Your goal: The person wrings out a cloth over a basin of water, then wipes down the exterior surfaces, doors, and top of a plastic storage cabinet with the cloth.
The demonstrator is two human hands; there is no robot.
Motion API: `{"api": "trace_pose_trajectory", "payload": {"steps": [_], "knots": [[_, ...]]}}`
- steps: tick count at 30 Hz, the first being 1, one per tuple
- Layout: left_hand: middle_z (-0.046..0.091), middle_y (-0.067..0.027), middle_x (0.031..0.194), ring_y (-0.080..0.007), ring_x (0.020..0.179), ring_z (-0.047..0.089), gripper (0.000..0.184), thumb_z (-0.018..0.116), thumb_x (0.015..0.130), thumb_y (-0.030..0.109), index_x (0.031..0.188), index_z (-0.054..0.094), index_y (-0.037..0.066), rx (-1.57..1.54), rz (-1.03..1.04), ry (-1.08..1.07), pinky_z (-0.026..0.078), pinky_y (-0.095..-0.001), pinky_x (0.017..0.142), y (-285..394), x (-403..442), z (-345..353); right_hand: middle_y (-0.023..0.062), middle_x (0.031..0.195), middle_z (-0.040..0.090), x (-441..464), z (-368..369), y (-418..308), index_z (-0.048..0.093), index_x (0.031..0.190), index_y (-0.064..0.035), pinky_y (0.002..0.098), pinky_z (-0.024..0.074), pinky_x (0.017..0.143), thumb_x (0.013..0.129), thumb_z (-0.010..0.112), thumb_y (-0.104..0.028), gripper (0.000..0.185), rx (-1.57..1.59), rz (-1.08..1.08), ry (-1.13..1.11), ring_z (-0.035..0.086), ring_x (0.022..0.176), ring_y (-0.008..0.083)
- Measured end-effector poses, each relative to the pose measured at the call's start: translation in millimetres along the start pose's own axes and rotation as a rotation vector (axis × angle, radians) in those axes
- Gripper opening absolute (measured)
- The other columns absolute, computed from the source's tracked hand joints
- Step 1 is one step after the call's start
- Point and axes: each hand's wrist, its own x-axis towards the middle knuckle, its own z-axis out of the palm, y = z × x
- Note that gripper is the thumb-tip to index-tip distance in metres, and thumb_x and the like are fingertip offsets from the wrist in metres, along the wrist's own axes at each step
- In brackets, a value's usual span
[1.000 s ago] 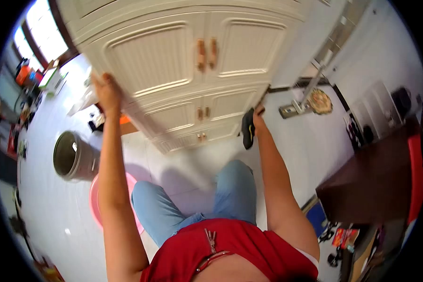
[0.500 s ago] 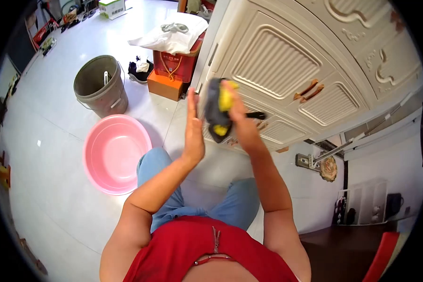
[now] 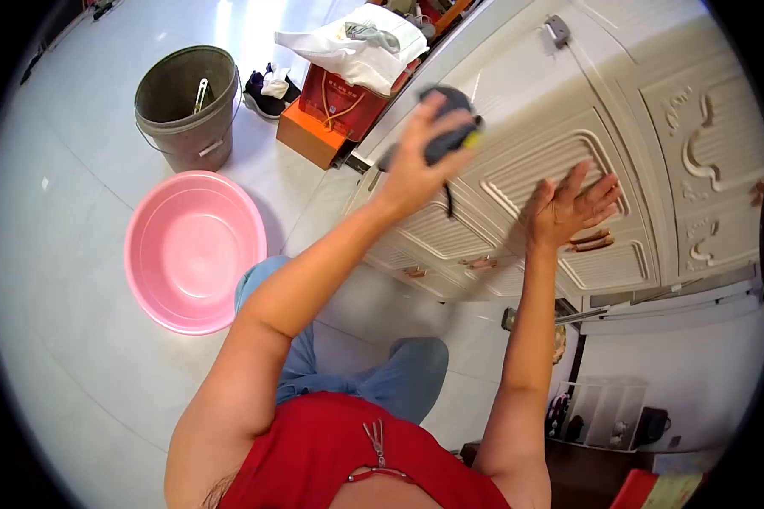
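My left hand [image 3: 420, 161] holds a dark grey object with a yellow patch [image 3: 452, 127], its outline blurred, in front of the cream cabinet's side edge. A thin black strap hangs below it. My right hand [image 3: 564, 208] has its fingers spread over a ribbed door panel of the cream cabinet [image 3: 654, 170], just above a brown door handle [image 3: 592, 242]. Nothing shows in that hand. Whether its palm presses on the door is not clear.
A pink basin [image 3: 197, 254] and a grey bucket [image 3: 187, 114] stand on the floor at the left. Beside the cabinet are an orange box [image 3: 308, 136], a red bag [image 3: 338, 100] and a white bag [image 3: 356, 51]. A white rack [image 3: 604, 416] stands lower right.
The dark object has passed from my right hand to my left hand. My right hand has moved right onto the cabinet door, fingers spread. The view has shifted and turned.
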Motion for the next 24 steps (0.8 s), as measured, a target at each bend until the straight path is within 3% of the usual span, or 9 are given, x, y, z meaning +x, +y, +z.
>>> {"api": "trace_pose_trajectory", "payload": {"steps": [1, 2, 7, 8, 11, 14, 17, 21, 24], "knots": [[0.036, -0.0154, 0.150, -0.0284, 0.134, 0.041, 0.046, 0.066, 0.089, 0.025, 0.132, 0.057, 0.010, -0.033, -0.105, -0.128, 0.031, -0.0366, 0.110, 0, -3, 11, 0.0128, 0.162, 0.008, -5, 12, 2, 0.031, 0.152, -0.0302, 0.0621, 0.0002, 0.113, 0.100, 0.032, -0.055, 0.057, -0.016, -0.013, 0.054, 0.006, 0.149, 0.0356], [0.037, -0.0128, 0.150, -0.0294, 0.133, 0.043, 0.042, 0.062, 0.092, 0.024, 0.132, 0.058, 0.010, 0.139, 0.034, -0.049, 0.031, -0.0359, 0.109, -14, -8, 17, 0.0126, 0.162, 0.007, -7, 22, 2, 0.027, 0.153, -0.0302, 0.0617, -0.0004, 0.114, 0.100, 0.028, -0.056, 0.059, -0.030, -0.027, 0.109, 0.005, 0.149, 0.0354], [0.058, -0.0131, 0.132, -0.0235, 0.127, 0.049, 0.043, 0.061, 0.093, 0.025, 0.129, 0.057, 0.002, 0.144, -0.347, 0.106, 0.034, -0.0328, 0.107, -110, -78, -1, 0.0129, 0.162, 0.005, -2, 21, -4, 0.020, 0.155, -0.0227, 0.0570, 0.0042, 0.116, 0.102, 0.022, -0.052, 0.061, -0.095, -0.106, 0.135, 0.005, 0.149, 0.0363], [0.056, -0.0177, 0.132, -0.0337, 0.123, 0.051, 0.039, 0.065, 0.089, 0.030, 0.119, 0.066, 0.005, 0.066, -0.466, 0.178, 0.038, -0.0393, 0.105, -142, -98, -7, 0.0130, 0.162, 0.005, -3, 22, -2, 0.019, 0.155, -0.0218, 0.0565, 0.0050, 0.116, 0.102, 0.022, -0.052, 0.061, -0.110, -0.113, 0.133, 0.005, 0.149, 0.0365], [0.057, -0.0184, 0.130, -0.0338, 0.122, 0.052, 0.044, 0.067, 0.086, 0.034, 0.119, 0.065, 0.004, 0.006, -0.693, 0.198, 0.039, -0.0383, 0.104, -217, -142, -27, 0.0136, 0.162, 0.003, 1, 22, 2, 0.016, 0.156, -0.0176, 0.0558, 0.0058, 0.117, 0.103, 0.023, -0.049, 0.062, -0.141, -0.188, 0.140, 0.005, 0.148, 0.0367], [0.057, -0.0180, 0.130, -0.0340, 0.120, 0.053, 0.047, 0.067, 0.086, 0.035, 0.121, 0.064, 0.004, -0.003, -0.707, 0.150, 0.039, -0.0386, 0.103, -216, -133, -31, 0.0149, 0.162, 0.000, 1, 23, 7, 0.014, 0.156, -0.0157, 0.0549, 0.0052, 0.117, 0.104, 0.022, -0.047, 0.062, -0.154, -0.231, 0.132, 0.004, 0.149, 0.0363], [0.062, -0.0151, 0.123, -0.0218, 0.115, 0.056, 0.048, 0.063, 0.091, 0.032, 0.125, 0.059, 0.000, 0.150, -0.550, 0.136, 0.040, -0.0314, 0.101, -192, -112, -9, 0.0157, 0.162, 0.000, -4, 25, 6, 0.014, 0.156, -0.0141, 0.0532, 0.0048, 0.118, 0.104, 0.022, -0.048, 0.063, -0.168, -0.165, 0.115, 0.003, 0.149, 0.0359], [0.057, -0.0150, 0.131, -0.0303, 0.117, 0.053, 0.046, 0.056, 0.097, 0.038, 0.124, 0.061, 0.001, -0.175, -0.345, 0.070, 0.038, -0.0365, 0.103, -119, -50, -2, 0.0160, 0.162, 0.002, -5, 24, 8, 0.014, 0.156, -0.0118, 0.0510, 0.0045, 0.118, 0.104, 0.022, -0.048, 0.064, -0.189, -0.174, 0.117, 0.005, 0.149, 0.0359], [0.054, -0.0143, 0.137, -0.0290, 0.125, 0.049, 0.051, 0.052, 0.100, 0.035, 0.137, 0.050, 0.000, -0.476, -0.421, 0.053, 0.034, -0.0365, 0.107, -119, -34, -9, 0.0163, 0.162, 0.002, -6, 24, 8, 0.015, 0.155, -0.0122, 0.0514, 0.0057, 0.118, 0.104, 0.023, -0.048, 0.064, -0.188, -0.158, 0.114, 0.005, 0.149, 0.0360]]}}
